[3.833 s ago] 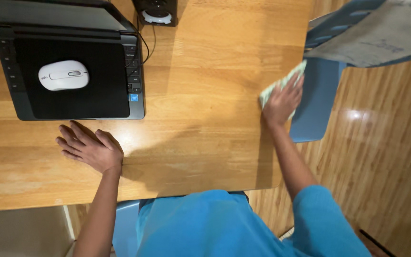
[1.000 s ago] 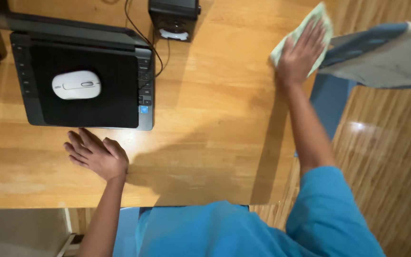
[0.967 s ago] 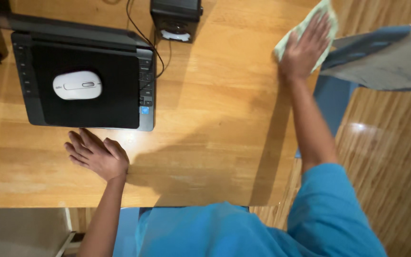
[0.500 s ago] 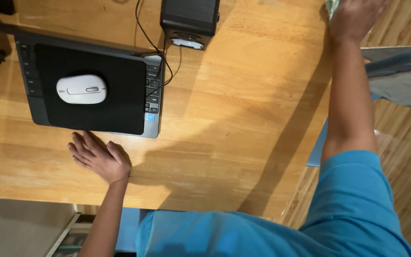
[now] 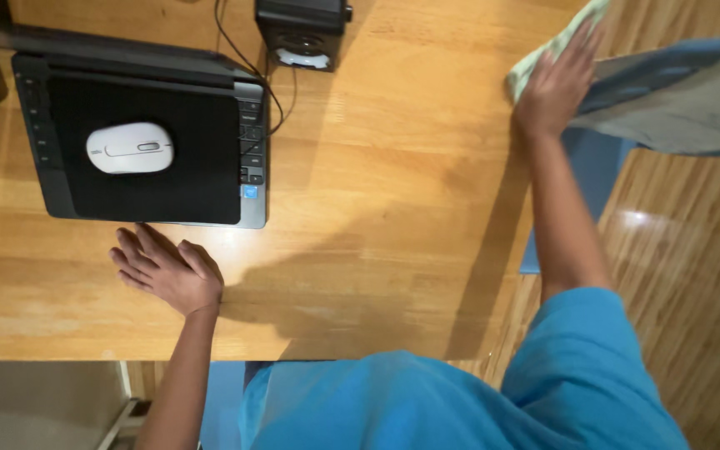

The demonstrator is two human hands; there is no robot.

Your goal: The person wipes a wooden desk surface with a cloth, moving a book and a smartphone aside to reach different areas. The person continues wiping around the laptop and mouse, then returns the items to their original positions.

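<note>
My right hand (image 5: 553,82) presses a pale green cloth (image 5: 535,68) flat onto the wooden table (image 5: 393,183) near its far right edge, fingers spread over the cloth. My left hand (image 5: 162,269) lies palm down on the table with fingers apart, just in front of a dark laptop (image 5: 139,142). A black mouse pad covers the laptop's keyboard, and a white mouse (image 5: 130,148) sits on it.
A small black speaker (image 5: 303,29) stands at the back, with cables running to the laptop. A blue chair (image 5: 593,167) with a grey cloth (image 5: 685,100) draped over it stands beside the table's right edge. Glossy wood floor lies to the right.
My right hand slid the cloth along the right edge away from me, nearly out of view, and has now come back a little. My left hand stayed put.
</note>
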